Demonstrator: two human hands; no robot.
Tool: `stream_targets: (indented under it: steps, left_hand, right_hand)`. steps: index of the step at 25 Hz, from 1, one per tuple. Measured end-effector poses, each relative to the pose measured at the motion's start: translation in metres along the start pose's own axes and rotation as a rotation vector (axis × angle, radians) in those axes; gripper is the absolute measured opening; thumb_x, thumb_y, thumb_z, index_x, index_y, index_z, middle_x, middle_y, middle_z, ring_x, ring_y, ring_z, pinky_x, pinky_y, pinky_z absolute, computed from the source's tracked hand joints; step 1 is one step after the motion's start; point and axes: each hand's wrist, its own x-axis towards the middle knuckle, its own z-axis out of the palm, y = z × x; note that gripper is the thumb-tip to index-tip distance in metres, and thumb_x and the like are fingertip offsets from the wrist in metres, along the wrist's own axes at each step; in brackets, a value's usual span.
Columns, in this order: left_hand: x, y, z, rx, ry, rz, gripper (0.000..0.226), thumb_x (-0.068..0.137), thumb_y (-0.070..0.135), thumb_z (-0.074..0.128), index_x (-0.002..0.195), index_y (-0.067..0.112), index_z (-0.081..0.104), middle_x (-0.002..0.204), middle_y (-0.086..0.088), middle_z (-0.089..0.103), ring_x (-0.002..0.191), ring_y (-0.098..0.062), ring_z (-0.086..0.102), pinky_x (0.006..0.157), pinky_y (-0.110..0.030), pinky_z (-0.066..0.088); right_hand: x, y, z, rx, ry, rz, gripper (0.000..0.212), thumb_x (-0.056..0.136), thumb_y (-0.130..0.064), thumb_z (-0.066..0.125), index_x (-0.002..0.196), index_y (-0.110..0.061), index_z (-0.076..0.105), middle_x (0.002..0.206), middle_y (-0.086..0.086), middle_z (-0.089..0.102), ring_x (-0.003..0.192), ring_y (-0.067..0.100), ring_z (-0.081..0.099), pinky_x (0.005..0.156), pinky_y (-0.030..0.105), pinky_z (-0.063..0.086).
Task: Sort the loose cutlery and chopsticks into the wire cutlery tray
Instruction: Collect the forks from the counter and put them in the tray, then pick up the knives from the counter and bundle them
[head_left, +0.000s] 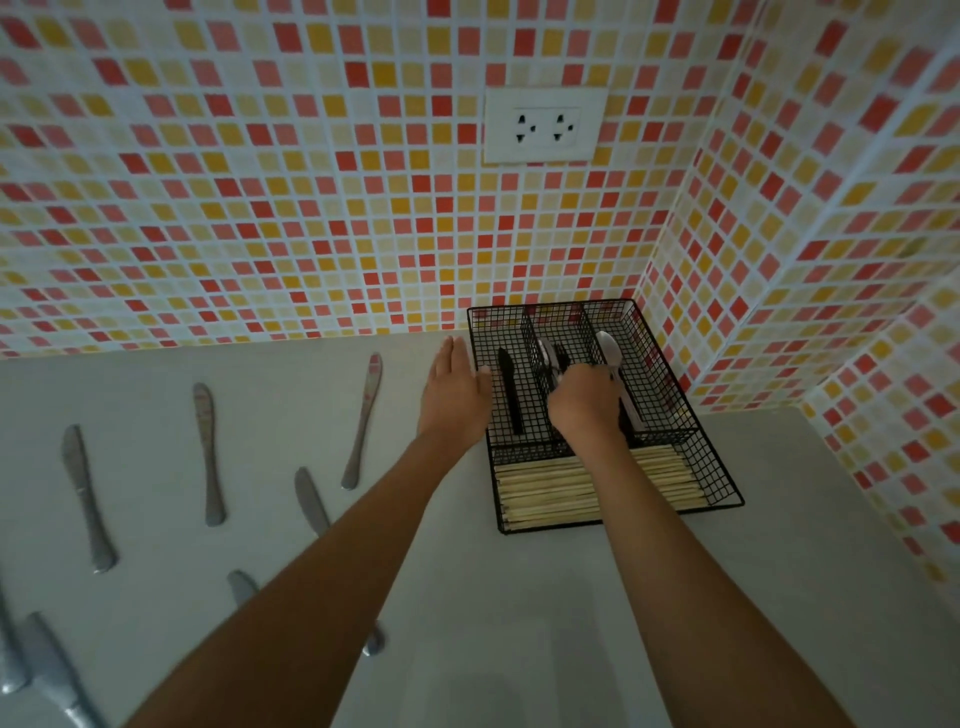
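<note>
Wire tray (719, 470), right of centre: chopsticks (545, 493) fill the near compartment, dark knife (509, 395) and spoons (610, 353) lie in the far ones. Left hand (454, 395) flat, released, against the tray's left rim. Right hand (587, 402) curled inside the middle compartment, its grasp hidden.

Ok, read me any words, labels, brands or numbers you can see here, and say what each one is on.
No text can be read.
Socket: no lettering shows on the plate.
Knives: reddish marks on two blades, too blurred to read.
Tray, chopsticks: no labels visible.

Bare counter (519, 597) before wire tray (719, 467)
</note>
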Motion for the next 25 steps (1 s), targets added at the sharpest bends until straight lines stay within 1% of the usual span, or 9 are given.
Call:
stream_targets:
  steps: [4, 6, 8, 11, 13, 17, 20, 22, 25]
  left_hand:
    - [-0.055, -0.007, -0.032, -0.136, 0.168, -0.058, 0.054, 0.101, 0.023, 0.035, 0.149, 0.005, 0.019, 0.158, -0.009, 0.02, 0.146, -0.021, 0.017, 0.116, -0.028, 0.015]
    - [-0.092, -0.022, -0.05, -0.153, 0.262, -0.102, 0.053, 0.099, 0.02, 0.039, 0.148, 0.009, 0.024, 0.154, -0.007, 0.028, 0.142, -0.022, 0.027, 0.113, -0.029, 0.023]
    - [-0.124, -0.042, -0.066, -0.139, 0.339, -0.159, 0.05, 0.097, 0.014, 0.044, 0.145, 0.008, 0.032, 0.148, -0.009, 0.037, 0.137, -0.024, 0.035, 0.111, -0.03, 0.028]
    - [-0.174, -0.082, -0.089, -0.132, 0.448, -0.342, 0.039, 0.092, 0.012, 0.05, 0.131, 0.008, 0.047, 0.131, -0.013, 0.052, 0.121, -0.03, 0.051, 0.103, -0.041, 0.041]
    - [-0.206, -0.099, -0.099, -0.089, 0.38, -0.519, 0.031, 0.09, 0.022, 0.053, 0.117, 0.008, 0.048, 0.117, -0.012, 0.058, 0.108, -0.032, 0.057, 0.094, -0.043, 0.046]
    - [-0.245, -0.108, -0.085, 0.259, -0.051, -0.684, 0.046, 0.087, 0.04, 0.054, 0.116, 0.006, 0.042, 0.119, -0.01, 0.055, 0.115, -0.032, 0.055, 0.094, -0.04, 0.042]
    - [-0.255, -0.112, -0.07, 0.298, -0.05, -0.685, 0.035, 0.089, 0.027, 0.051, 0.116, 0.006, 0.046, 0.119, -0.01, 0.052, 0.115, -0.028, 0.052, 0.09, -0.038, 0.044]
    - [-0.261, -0.116, -0.064, 0.441, -0.058, -0.577, 0.025, 0.092, 0.01, 0.044, 0.114, 0.001, 0.053, 0.116, -0.013, 0.052, 0.108, -0.029, 0.051, 0.083, -0.033, 0.043]
    - [-0.267, -0.12, -0.063, 0.561, -0.092, -0.544, 0.031, 0.089, -0.004, 0.037, 0.113, 0.001, 0.057, 0.113, -0.012, 0.054, 0.105, -0.027, 0.05, 0.084, -0.029, 0.042]
  right_hand:
    - [-0.05, -0.022, -0.009, 0.063, 0.253, -0.217, 0.028, 0.096, -0.017, 0.047, 0.114, -0.002, 0.062, 0.116, 0.021, 0.057, 0.11, 0.037, 0.05, 0.089, 0.041, 0.046]
    - [-0.084, -0.033, -0.001, 0.167, 0.318, -0.302, 0.029, 0.097, -0.016, 0.044, 0.115, -0.004, 0.062, 0.114, 0.02, 0.061, 0.109, 0.035, 0.052, 0.09, 0.042, 0.047]
    - [-0.116, -0.04, 0.012, 0.236, 0.318, -0.37, 0.026, 0.094, -0.012, 0.045, 0.109, -0.004, 0.065, 0.105, 0.018, 0.065, 0.102, 0.034, 0.056, 0.086, 0.042, 0.049]
    - [-0.168, -0.05, 0.041, 0.245, 0.161, -0.429, 0.022, 0.091, -0.007, 0.047, 0.1, -0.005, 0.066, 0.097, 0.016, 0.069, 0.095, 0.033, 0.06, 0.079, 0.036, 0.049]
    - [-0.198, -0.052, 0.061, 0.211, 0.012, -0.437, 0.02, 0.09, -0.006, 0.047, 0.098, -0.007, 0.065, 0.096, 0.014, 0.07, 0.096, 0.031, 0.062, 0.078, 0.034, 0.049]
    - [-0.234, -0.057, 0.093, 0.113, -0.156, -0.501, 0.021, 0.087, -0.004, 0.047, 0.103, -0.006, 0.06, 0.106, 0.015, 0.064, 0.105, 0.032, 0.058, 0.084, 0.035, 0.047]
    - [-0.247, -0.063, 0.108, -0.036, -0.179, -0.521, 0.026, 0.089, -0.005, 0.045, 0.113, -0.006, 0.053, 0.117, 0.017, 0.055, 0.113, 0.033, 0.051, 0.09, 0.038, 0.046]
    - [-0.25, -0.066, 0.113, -0.11, -0.175, -0.467, 0.024, 0.092, -0.005, 0.043, 0.115, -0.005, 0.049, 0.119, 0.018, 0.053, 0.114, 0.034, 0.05, 0.091, 0.039, 0.046]
    - [-0.25, -0.068, 0.113, -0.165, -0.214, -0.363, 0.026, 0.093, -0.006, 0.044, 0.119, -0.003, 0.044, 0.123, 0.02, 0.052, 0.114, 0.036, 0.052, 0.091, 0.04, 0.047]
